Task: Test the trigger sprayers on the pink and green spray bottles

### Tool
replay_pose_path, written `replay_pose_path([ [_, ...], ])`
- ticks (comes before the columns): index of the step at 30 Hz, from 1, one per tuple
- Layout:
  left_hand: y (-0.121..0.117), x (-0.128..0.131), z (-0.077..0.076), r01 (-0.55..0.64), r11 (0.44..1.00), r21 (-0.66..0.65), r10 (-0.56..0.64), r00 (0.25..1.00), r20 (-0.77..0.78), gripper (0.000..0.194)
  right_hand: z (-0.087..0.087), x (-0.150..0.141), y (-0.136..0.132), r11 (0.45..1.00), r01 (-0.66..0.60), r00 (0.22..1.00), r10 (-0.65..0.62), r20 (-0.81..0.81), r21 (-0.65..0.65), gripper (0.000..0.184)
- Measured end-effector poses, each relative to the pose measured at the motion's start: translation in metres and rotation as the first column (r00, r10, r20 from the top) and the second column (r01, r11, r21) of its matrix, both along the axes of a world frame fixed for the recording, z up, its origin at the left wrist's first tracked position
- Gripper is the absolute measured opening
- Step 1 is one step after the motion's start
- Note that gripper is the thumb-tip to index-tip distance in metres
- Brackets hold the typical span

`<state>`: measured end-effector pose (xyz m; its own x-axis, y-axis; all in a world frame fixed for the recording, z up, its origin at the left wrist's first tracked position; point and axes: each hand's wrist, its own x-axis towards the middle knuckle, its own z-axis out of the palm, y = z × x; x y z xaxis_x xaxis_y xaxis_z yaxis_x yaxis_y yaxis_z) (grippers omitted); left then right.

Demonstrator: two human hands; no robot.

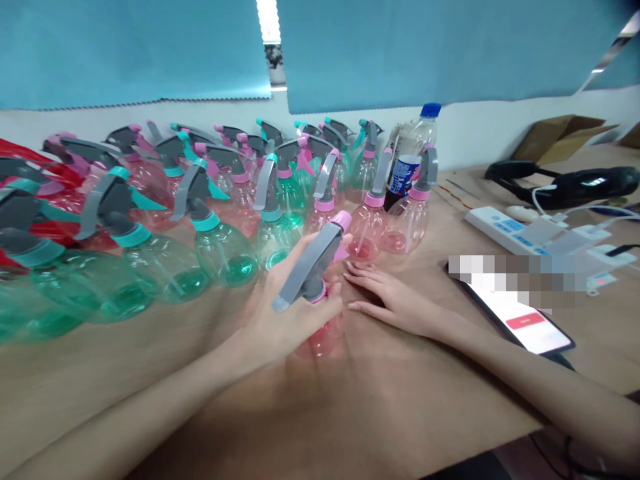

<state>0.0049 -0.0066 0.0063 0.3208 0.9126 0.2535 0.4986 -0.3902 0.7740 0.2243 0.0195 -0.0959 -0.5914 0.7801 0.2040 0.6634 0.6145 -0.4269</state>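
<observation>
My left hand (285,303) is wrapped round the neck of a pink spray bottle (320,340) with a grey trigger head and pink nozzle. The bottle stands upright at the middle of the table, and part of its body is hidden by my fingers. To its right my right hand (385,297) lies palm down on the tabletop, fingers stretched out and holding nothing. Just beyond the hands stand more pink spray bottles (366,237). Left of them are green spray bottles (227,257) with turquoise collars.
Rows of green and pink spray bottles fill the left and back. A soda bottle (413,150) with a blue cap stands behind. At right are a phone (530,327), a power strip (505,227) with plugs, black headphones (575,183) and a cardboard box (555,143). The table (400,413) ends at front right.
</observation>
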Motion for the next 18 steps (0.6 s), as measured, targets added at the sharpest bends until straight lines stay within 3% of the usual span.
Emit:
replay_pose_path([
  [5,-0.0009,-0.0014,-0.0003,-0.027,1.0,-0.004,0.027,0.999,-0.039,0.035,0.0011,0.0002,-0.0006,1.0,0.0,1.0,0.0,0.003,-0.005,0.064],
  [18,-0.0006,0.0032,0.0048,-0.014,1.0,-0.011,0.014,1.0,-0.004,0.043,-0.0033,0.0014,0.0006,1.0,-0.008,0.998,0.008,-0.06,0.004,0.06],
])
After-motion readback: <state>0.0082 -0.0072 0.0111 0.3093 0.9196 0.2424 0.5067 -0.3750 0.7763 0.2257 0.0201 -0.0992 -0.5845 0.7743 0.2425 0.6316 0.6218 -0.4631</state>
